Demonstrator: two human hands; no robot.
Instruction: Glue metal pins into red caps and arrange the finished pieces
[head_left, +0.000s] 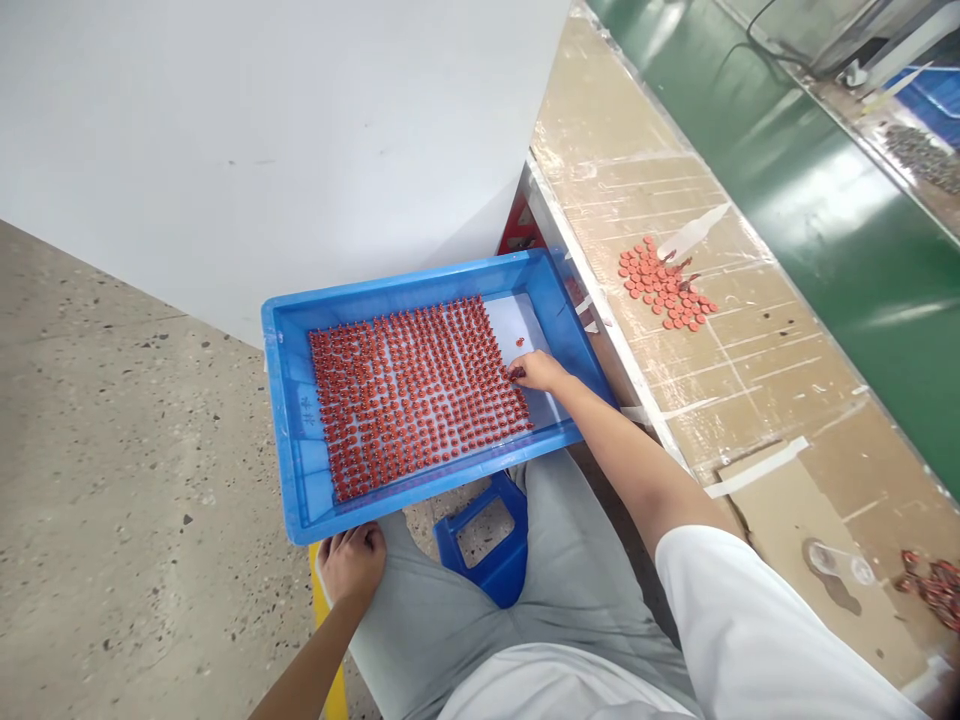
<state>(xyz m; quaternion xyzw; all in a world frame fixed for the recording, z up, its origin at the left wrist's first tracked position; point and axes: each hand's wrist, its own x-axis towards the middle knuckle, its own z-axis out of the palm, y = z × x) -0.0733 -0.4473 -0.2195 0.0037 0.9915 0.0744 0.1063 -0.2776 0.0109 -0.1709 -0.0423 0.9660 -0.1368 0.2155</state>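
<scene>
At three o'clock in the blue tray (405, 287), right hand (534, 370) pinches a dark-red part (517, 373), probably light, stiff, best rim-gripped; left hand's (354, 562) grip unclear.

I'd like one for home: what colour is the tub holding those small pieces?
The tub is blue, shown best in the head view.

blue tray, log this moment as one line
right hand: in blue tray, at red parts; left hand: on left thigh; red discs: on workbench
</scene>
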